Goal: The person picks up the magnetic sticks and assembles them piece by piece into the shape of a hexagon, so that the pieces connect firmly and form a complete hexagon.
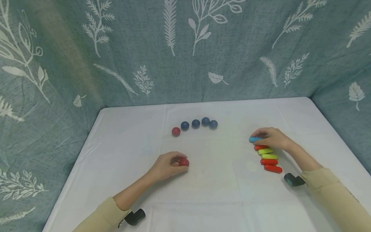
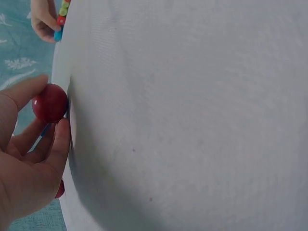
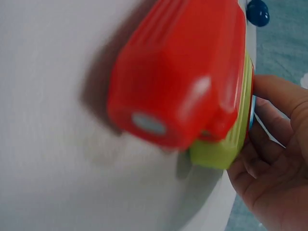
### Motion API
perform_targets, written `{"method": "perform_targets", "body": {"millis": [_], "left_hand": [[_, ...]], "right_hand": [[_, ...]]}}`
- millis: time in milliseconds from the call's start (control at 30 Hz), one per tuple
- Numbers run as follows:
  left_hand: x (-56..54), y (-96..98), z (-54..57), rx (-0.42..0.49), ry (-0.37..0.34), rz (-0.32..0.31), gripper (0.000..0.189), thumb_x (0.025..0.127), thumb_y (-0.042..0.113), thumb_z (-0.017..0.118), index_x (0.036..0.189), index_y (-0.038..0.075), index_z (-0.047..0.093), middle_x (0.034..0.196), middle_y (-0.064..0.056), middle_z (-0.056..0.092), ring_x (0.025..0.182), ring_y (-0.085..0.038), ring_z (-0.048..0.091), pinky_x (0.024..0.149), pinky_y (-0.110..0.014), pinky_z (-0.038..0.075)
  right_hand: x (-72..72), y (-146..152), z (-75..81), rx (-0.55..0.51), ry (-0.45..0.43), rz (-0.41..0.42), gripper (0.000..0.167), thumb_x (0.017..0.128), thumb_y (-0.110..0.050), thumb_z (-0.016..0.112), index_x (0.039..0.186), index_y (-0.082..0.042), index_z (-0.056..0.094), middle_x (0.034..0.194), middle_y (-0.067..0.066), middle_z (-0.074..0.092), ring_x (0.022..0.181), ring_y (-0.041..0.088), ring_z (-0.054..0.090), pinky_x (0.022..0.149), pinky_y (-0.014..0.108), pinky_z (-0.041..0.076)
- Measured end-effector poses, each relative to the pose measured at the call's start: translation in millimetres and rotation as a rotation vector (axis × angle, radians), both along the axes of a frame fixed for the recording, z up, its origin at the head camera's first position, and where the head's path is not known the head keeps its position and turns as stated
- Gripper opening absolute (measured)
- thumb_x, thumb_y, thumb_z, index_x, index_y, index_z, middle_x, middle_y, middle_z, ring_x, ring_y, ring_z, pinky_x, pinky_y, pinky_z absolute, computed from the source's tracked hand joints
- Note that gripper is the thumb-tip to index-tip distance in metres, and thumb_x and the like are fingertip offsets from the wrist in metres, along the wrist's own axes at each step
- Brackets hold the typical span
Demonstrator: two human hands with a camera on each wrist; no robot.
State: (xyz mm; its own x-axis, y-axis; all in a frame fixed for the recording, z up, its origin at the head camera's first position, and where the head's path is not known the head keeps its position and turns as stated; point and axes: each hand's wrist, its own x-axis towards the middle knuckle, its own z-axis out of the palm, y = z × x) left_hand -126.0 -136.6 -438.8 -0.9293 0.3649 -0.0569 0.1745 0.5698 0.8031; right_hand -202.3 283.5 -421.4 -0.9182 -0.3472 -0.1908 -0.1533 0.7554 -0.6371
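My left hand (image 1: 166, 167) pinches a glossy red ball (image 1: 184, 162) between thumb and fingers, low over the white tabletop. In the left wrist view the same red ball (image 2: 50, 103) shows between the thumb and fingertips. On the right, my right hand (image 1: 272, 138) grips a light-blue stubby plastic piece (image 1: 255, 139) at the far end of a row. Nearer in that row lie red pieces (image 1: 273, 169) and two yellow-green pieces (image 1: 269, 156), side by side. Close up in the right wrist view, a ribbed red piece (image 3: 178, 77) has a pale round spot on its end and hides most of the row.
Toward the back of the white-covered table (image 1: 130, 129), another red ball (image 1: 175, 131) and several dark-blue balls (image 1: 195, 123) form an uneven line. A grey-green leaf-patterned cloth (image 1: 185, 74) rises behind and beside the table. Both wrists carry small black cameras (image 1: 135, 217).
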Motion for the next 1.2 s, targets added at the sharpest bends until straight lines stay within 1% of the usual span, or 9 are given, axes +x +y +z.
{"method": "perform_targets", "body": {"millis": [167,333,433,633,833,1000,1200], "left_hand": [[-0.2,-0.1,-0.5,0.005,0.001,-0.008,0.036,0.08,0.02,0.08,0.112,0.008,0.069,0.104,-0.002,0.068,0.099,-0.019,0.063,0.088,-0.035,0.052],[-0.1,-0.3,-2.3,0.018,-0.009,-0.013,0.036,0.08,0.02,0.08,0.112,0.008,0.068,0.105,-0.002,0.068,0.1,-0.019,0.063,0.089,-0.036,0.052],[-0.4,-0.7,-3.5,0.026,-0.008,-0.009,0.037,0.08,0.021,0.081,0.112,0.008,0.068,0.105,-0.002,0.068,0.101,-0.019,0.063,0.089,-0.036,0.052],[0.3,-0.2,-3.8,0.027,-0.009,0.015,0.036,0.079,0.021,0.081,0.111,0.008,0.069,0.104,-0.001,0.068,0.1,-0.019,0.063,0.089,-0.036,0.052],[2.1,1.3,-1.9,0.026,-0.024,0.033,0.034,0.08,0.018,0.08,0.111,0.009,0.069,0.105,-0.001,0.068,0.101,-0.018,0.063,0.09,-0.034,0.052],[2.7,1.6,-0.8,0.028,-0.034,0.044,0.034,0.079,0.017,0.08,0.111,0.01,0.069,0.104,0.0,0.068,0.101,-0.018,0.063,0.09,-0.034,0.052],[2.3,1.1,-1.3,0.017,-0.029,0.057,0.033,0.079,0.018,0.081,0.11,0.011,0.07,0.102,0.001,0.068,0.1,-0.016,0.063,0.09,-0.034,0.052]], "right_hand": [[-0.4,-11,-1.6,-0.026,0.045,0.027,0.028,0.091,-0.021,0.069,0.114,-0.005,0.068,0.116,0.014,0.066,0.109,0.037,0.056,0.092,0.054,0.047],[-1.0,-29,-0.8,-0.058,0.062,0.063,0.027,0.09,-0.021,0.071,0.113,-0.007,0.069,0.115,0.009,0.067,0.108,0.032,0.058,0.09,0.049,0.048],[-0.2,-42,-0.2,-0.087,0.053,0.096,0.027,0.089,-0.022,0.072,0.112,-0.009,0.07,0.113,0.006,0.068,0.105,0.028,0.058,0.088,0.045,0.049],[2.9,-71,0.1,-0.138,0.051,0.181,0.025,0.088,-0.022,0.074,0.11,-0.01,0.07,0.11,0.003,0.068,0.103,0.025,0.06,0.088,0.042,0.05],[6.4,-98,-1.4,-0.174,0.017,0.227,0.023,0.086,-0.021,0.075,0.107,-0.012,0.072,0.105,-0.001,0.069,0.098,0.019,0.061,0.087,0.038,0.05],[9.5,-115,-4.6,-0.184,0.013,0.269,0.022,0.085,-0.019,0.075,0.106,-0.013,0.072,0.106,-0.002,0.069,0.099,0.018,0.06,0.088,0.038,0.051],[13.7,-135,-6.0,-0.189,-0.009,0.317,0.02,0.086,-0.019,0.074,0.106,-0.017,0.071,0.106,-0.005,0.068,0.1,0.016,0.061,0.089,0.037,0.051]]}}
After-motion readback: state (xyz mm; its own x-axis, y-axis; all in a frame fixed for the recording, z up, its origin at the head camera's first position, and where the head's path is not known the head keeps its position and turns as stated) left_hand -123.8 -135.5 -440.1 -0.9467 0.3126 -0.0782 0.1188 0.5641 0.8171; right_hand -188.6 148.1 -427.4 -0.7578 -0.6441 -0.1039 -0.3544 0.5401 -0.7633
